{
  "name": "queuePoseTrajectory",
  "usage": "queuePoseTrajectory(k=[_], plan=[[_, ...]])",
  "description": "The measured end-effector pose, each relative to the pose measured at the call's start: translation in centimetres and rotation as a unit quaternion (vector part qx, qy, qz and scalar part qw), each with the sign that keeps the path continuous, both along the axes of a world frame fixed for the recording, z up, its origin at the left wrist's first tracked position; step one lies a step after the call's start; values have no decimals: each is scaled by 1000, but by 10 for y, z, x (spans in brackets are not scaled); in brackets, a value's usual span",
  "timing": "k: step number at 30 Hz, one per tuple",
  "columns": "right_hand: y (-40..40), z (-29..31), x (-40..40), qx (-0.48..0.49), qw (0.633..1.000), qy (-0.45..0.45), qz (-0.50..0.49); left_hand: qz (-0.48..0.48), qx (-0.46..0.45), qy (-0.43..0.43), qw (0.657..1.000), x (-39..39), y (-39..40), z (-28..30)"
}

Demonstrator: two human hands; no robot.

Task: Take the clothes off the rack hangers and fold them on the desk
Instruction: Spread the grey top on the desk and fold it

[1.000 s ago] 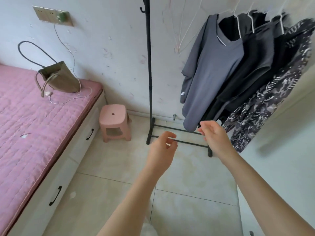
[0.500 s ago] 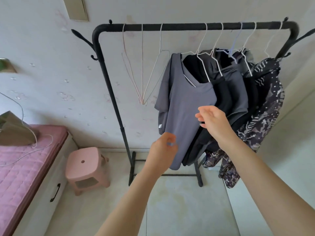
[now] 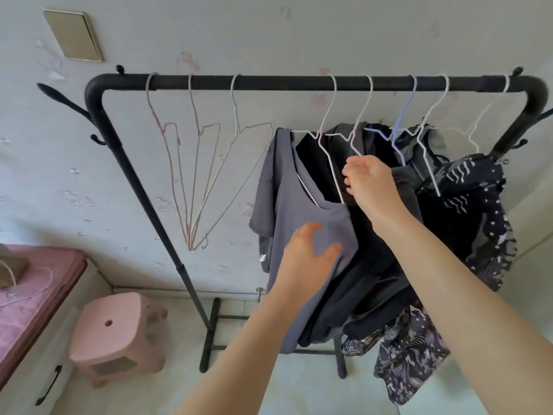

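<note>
While left hand rests spread-fingered on grey shirt; right hand, fingers loosely curled, near white hanger, grip uncertain; advise steadying hanger, sliding shoulder off.

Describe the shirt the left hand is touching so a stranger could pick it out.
Start at the black clothes rack against the wall. Past three empty hangers hang the clothes; the grey T-shirt is leftmost, on a white wire hanger. It alone is light grey, its neighbours black or patterned.
</note>
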State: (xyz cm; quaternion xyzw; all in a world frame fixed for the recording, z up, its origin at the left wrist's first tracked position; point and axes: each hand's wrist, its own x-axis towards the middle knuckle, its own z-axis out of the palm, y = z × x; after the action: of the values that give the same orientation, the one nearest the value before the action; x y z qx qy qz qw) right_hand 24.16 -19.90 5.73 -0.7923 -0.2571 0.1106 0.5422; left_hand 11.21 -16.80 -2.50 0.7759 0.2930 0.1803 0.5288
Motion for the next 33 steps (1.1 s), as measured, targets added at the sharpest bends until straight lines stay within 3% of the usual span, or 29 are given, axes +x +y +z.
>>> queuePoseTrajectory(k=[5,11,18,27,33], plan=[[28,5,30,-28,998,28,55,8,-13,18,1000,49,-5,6],[44,19,42,57,961,241,128,22,-18,42,999,71,-6,4],[62,22,51,53,927,335,162,33,-81,36,996,66,6,2],[62,47,33,114,935,266,206,39,-167,-47,984,41,22,13],[35,45,-4,96,950,236,178,-9,-282,-114,952,13,6,6]])
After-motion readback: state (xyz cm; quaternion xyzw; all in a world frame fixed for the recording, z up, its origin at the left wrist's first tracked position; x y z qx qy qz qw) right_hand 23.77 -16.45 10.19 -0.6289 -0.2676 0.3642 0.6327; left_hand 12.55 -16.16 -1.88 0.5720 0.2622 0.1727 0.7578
